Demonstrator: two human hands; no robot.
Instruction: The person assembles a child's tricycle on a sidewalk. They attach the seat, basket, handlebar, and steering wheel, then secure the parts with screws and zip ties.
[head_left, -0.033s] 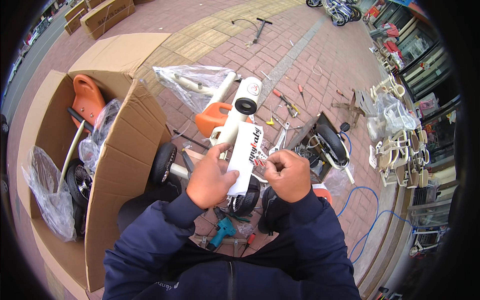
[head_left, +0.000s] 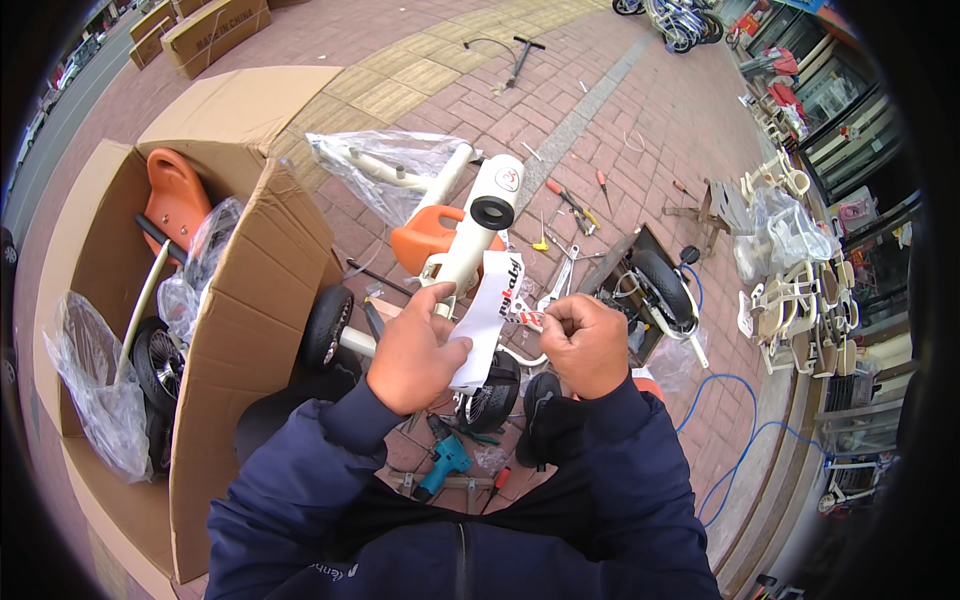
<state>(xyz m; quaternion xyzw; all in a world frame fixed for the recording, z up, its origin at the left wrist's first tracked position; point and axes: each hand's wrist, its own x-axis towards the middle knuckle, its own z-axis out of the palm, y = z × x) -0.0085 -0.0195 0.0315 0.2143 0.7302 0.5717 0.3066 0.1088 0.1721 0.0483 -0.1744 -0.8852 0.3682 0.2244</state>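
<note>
Between thumb and fingers, my left hand (head_left: 412, 358) grips a white sticker sheet (head_left: 478, 328), whose middle is now bent. My right hand (head_left: 588, 348) is closed in a pinch on the end of a red-and-black lettered sticker (head_left: 526, 318), partly lifted off the sheet's right side. Just beyond the sheet stands a cream-white bike frame (head_left: 470, 243) with a round emblem on its head tube. An orange seat (head_left: 425, 240) lies against the frame's left side. Below the hands is a black-tyred wheel (head_left: 490, 395).
At left, an open cardboard box (head_left: 245, 380) holds an orange seat (head_left: 178, 205) and plastic-wrapped parts. A teal power drill (head_left: 443, 460) lies near my feet. Screwdrivers (head_left: 572, 205), an adjustable wrench (head_left: 560, 278) and a floor pump (head_left: 519, 60) rest on the paving. A blue hose (head_left: 750, 420) curves at right.
My right hand has shifted slightly to the right, drawing the sticker's end further off the sheet. The sheet has bent, and my left hand has moved a little left.
</note>
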